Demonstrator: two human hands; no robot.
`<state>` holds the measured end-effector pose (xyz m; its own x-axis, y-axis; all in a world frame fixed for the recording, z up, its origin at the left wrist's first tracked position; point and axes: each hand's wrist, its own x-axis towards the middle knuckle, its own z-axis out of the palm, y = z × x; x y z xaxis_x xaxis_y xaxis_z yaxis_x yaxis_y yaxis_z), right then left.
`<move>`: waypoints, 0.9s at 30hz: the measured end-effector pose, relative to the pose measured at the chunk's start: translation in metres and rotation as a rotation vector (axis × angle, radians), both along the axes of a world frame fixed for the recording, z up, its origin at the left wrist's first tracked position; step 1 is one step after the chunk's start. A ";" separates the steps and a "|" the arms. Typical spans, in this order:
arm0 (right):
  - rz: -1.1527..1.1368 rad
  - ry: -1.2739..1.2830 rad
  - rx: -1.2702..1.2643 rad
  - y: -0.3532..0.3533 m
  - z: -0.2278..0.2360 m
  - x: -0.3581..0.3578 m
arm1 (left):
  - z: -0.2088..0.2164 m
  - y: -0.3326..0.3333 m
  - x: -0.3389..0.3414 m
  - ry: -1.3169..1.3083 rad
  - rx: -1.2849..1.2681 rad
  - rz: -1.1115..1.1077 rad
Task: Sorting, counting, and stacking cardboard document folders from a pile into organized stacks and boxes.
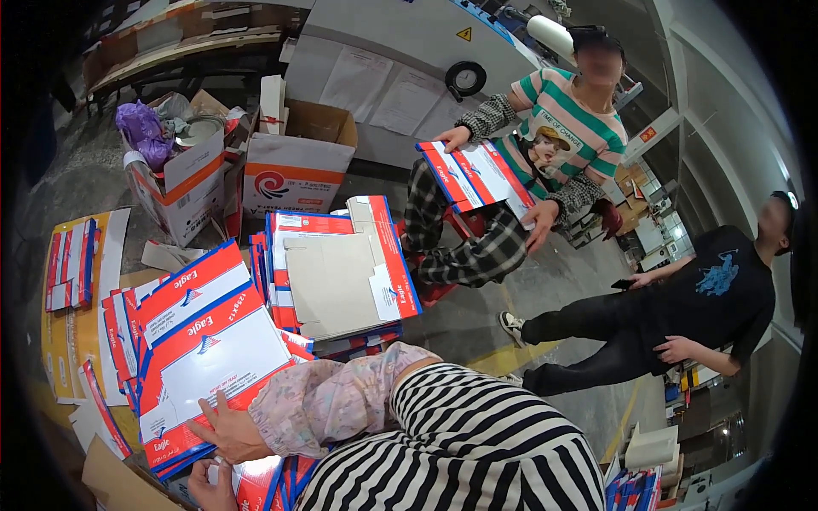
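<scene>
My right hand [230,430], in a pale floral sleeve, lies with fingers spread on the top sheet of a stack of flat printed cartons [217,370]. These are red, white and blue, and the stack tilts up toward the left. Below it, my left hand [211,485] has its fingers curled at the lower edge of the stack and looks closed on it. Part of that hand is cut off by the picture's rim. More red and blue cartons [264,490] lie beside it, partly under my striped clothing.
Beyond stands another carton pile [332,272] with a grey-brown board face. Printed pieces lie on a yellow sheet [64,349] at left. Two open boxes [298,175] [183,192] stand behind. A seated person [554,136] holds cartons; another person [673,298] stands at right.
</scene>
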<state>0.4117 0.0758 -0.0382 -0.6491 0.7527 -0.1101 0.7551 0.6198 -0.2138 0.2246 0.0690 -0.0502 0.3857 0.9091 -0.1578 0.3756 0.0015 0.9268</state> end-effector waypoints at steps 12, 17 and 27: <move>-0.208 0.121 0.009 -0.005 -0.007 -0.003 | -0.003 0.000 -0.001 0.027 -0.042 0.017; -0.005 0.019 0.141 -0.003 0.009 0.005 | -0.009 0.001 0.002 -0.027 -0.023 0.022; -0.052 0.129 -0.054 -0.002 0.007 -0.023 | 0.005 -0.010 -0.023 0.056 0.012 0.061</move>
